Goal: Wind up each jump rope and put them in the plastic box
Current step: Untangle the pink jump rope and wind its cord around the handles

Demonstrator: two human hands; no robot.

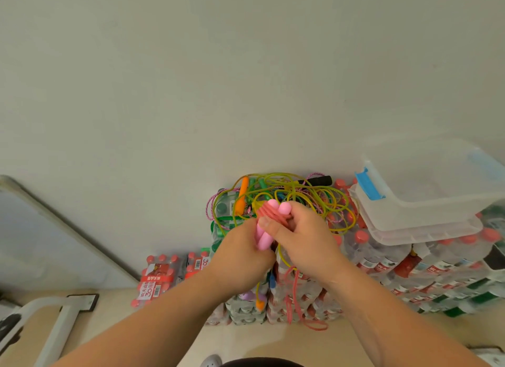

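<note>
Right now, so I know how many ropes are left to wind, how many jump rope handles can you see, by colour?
pink handles: 2
orange handles: 2
black handle: 1
purple handle: 1
Others: too hidden to count.
Total plainly seen: 6

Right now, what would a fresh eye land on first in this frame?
Centre frame, the left hand and right hand grip the pink jump rope, its two handles side by side, cord wrapped near their tops and a loose tail hanging below. Just behind lies a tangle of ropes, mostly yellow-green, on stacked bottled-water packs. At right, the clear plastic box with a blue latch sits on those packs.
</note>
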